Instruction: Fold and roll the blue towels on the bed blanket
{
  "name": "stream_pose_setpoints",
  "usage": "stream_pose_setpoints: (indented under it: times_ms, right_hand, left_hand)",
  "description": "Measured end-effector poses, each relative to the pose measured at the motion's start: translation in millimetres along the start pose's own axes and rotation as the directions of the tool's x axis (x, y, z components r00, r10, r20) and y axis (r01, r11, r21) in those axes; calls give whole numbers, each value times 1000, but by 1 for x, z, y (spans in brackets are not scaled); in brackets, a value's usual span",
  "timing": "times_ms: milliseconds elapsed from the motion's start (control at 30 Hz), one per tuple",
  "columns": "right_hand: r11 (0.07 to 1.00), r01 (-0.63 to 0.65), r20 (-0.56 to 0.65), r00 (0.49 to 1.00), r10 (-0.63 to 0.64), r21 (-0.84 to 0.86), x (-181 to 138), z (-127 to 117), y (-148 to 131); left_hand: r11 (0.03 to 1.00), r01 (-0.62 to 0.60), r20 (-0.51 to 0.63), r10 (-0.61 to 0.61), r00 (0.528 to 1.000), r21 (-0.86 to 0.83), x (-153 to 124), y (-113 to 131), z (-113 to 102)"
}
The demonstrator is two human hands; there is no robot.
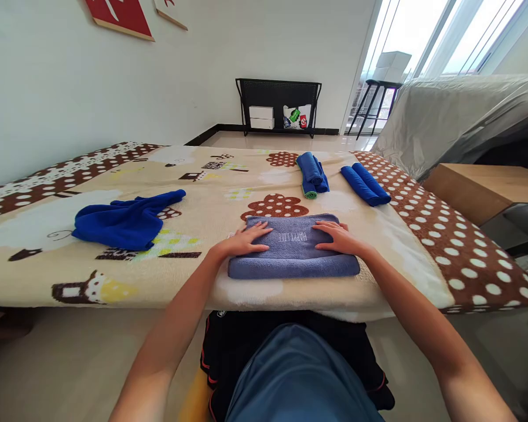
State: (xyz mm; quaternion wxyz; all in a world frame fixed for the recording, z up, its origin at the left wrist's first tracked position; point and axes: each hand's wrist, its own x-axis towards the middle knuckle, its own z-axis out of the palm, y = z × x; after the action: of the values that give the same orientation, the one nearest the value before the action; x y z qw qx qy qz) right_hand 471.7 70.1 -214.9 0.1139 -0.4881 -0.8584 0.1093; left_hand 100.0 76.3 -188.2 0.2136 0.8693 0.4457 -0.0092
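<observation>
- Two hands lie palm down on a folded grey-blue towel in the head view. The left hand is on its left part and the right hand on its right, fingers spread flat, gripping nothing.
- That towel sits at the near edge of the table, on a patterned blanket.
- Well to the left lies a crumpled blue cloth.
- Farther back and to the right lie a rolled blue towel and a second roll.

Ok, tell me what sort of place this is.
Probably a room in a home, perhaps a bedroom: a cartoon-print blanket is spread out, a black rack stands against the wall, and plastic-covered furniture sits by tall windows.
</observation>
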Motion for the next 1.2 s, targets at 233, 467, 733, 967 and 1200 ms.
stream_pose_setpoints:
  times_ms: [233,467,733,967,1200]
  right_hand:
    - [975,-208,-190,963,191,-74,-42,-7,58]
    - [995,-19,-310,951,-11,-94,-78,-28,-1]
    - [942,276,-125,945,-302,-189,-97,-29,-66]
    - [943,226,-131,956,-264,-245,-82,-15,-57]
    - [949,93,-245,954,-171,-300,-68,-10,-53]
  left_hand:
    - [990,136,-355,-117,928,30,-42,-42,-6]
    - [988,-124,-440,154,885,96,-112,25,-2]
    - [983,-85,-395,144,907,163,-121,43,37]
    - [988,41,-506,41,861,150,-102,33,47]
    - [965,229,-654,-89,751,131,-80,39,40]
